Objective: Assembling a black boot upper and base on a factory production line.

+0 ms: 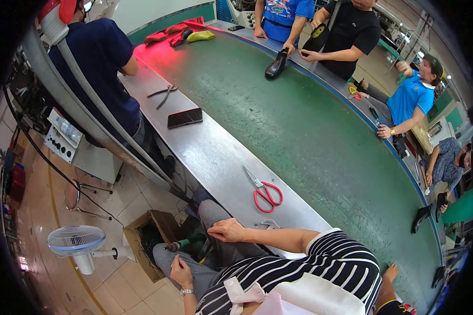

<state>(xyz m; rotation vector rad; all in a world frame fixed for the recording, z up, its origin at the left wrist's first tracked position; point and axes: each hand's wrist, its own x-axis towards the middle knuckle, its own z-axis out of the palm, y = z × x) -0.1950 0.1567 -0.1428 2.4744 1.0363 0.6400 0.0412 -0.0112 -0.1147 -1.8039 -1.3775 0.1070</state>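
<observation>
My left hand [181, 273], with a metal watch at the wrist, rests on my grey trouser leg, fingers loosely stretched and nothing in them. On my other knee lies my right hand [227, 230], fingers lightly bent and holding nothing visible. Between my legs is a tool with a teal-green body [185, 242]; its kind is unclear. Beside my right arm, on the metal bench edge, are red-handled scissors [265, 193] with blades pointing away. A metal tool [271, 224] shows its curved end, the rest hidden by my forearm.
A green conveyor belt [278, 136] runs alongside the metal ledge [215, 157], which carries a black phone [185, 118] and pincers [166, 96]. People work around the belt; one holds a black shoe [276, 65]. Near my legs are a cardboard box [165, 223] and a fan [78, 242].
</observation>
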